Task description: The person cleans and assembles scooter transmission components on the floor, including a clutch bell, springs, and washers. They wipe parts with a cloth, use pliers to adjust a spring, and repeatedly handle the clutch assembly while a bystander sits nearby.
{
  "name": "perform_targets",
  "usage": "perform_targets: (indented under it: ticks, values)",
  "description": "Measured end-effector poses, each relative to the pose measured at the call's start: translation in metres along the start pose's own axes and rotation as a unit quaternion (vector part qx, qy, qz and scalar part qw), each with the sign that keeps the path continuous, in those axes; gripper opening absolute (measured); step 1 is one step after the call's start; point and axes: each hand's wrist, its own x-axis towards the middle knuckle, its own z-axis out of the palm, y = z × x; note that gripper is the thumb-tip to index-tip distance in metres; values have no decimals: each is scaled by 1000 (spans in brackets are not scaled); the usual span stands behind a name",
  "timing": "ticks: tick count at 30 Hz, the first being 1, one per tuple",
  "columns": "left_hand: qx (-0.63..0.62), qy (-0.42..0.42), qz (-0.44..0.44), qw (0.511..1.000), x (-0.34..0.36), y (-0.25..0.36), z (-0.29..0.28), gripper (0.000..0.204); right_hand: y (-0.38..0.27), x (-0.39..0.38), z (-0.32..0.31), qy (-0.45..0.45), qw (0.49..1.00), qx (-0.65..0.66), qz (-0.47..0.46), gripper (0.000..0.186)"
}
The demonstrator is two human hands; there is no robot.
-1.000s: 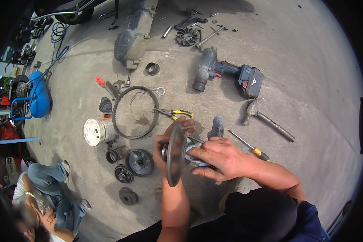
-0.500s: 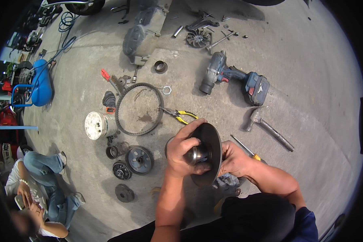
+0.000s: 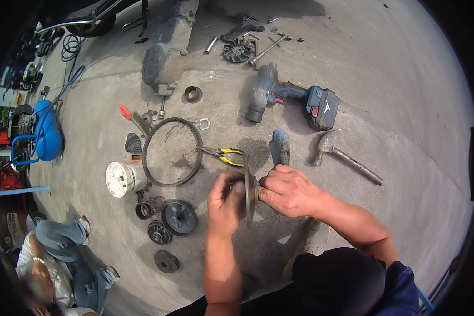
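Observation:
A dark metal pulley disc with a hub (image 3: 249, 197) is held edge-on in front of me, above the floor. My left hand (image 3: 226, 203) wraps its fingers and thumb around the disc's left side. On its other face my right hand (image 3: 289, 192) is closed near the hub, knuckles up. A blue-grey, cloth-like piece (image 3: 280, 145) sticks out above the right fist, seemingly gripped in it; its lower part is hidden by the fingers. Just beyond the disc lie yellow-handled pliers (image 3: 229, 156), beside a toothed drive belt (image 3: 146, 152).
A cordless impact wrench (image 3: 292, 97) and a hammer (image 3: 347, 158) lie to the right. At left are a white tub (image 3: 122, 179), a spring (image 3: 151, 207), a clutch bell (image 3: 179, 218) and a seated person (image 3: 63, 247). A fan wheel (image 3: 238, 50) and loose parts lie farther off.
The disc has turned from showing its hollow face to edge-on and moved left. My right hand has shifted left to the hub, with the blue-grey piece now showing above it.

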Motion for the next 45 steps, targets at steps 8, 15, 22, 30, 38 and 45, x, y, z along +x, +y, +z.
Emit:
perform_targets:
  ticks: [8, 15, 22, 30, 38, 45]
  values:
    - [68, 44, 137, 987, -8, -3, -17, 47, -18, 10, 7, 31, 973, 205, 98, 32]
    - [92, 68, 200, 973, -12, -10, -28, 26, -30, 13, 7, -11, 784, 541, 304, 14]
    - [-109, -46, 142, 983, -6, -38, -47, 54, -17, -2, 17, 16, 265, 867, 422, 29]
    - [-198, 46, 78, 976, -3, -31, -34, 53, -7, -7, 1, 22, 864, 453, 217, 27]
    - [-48, 84, 130, 987, -1, -20, -24, 32, -5, 7, 8, 91, 849, 438, 280, 16]
    - [21, 69, 150, 986, -2, -17, -20, 33, -7, 17, 24, 42, 723, 555, 410, 28]
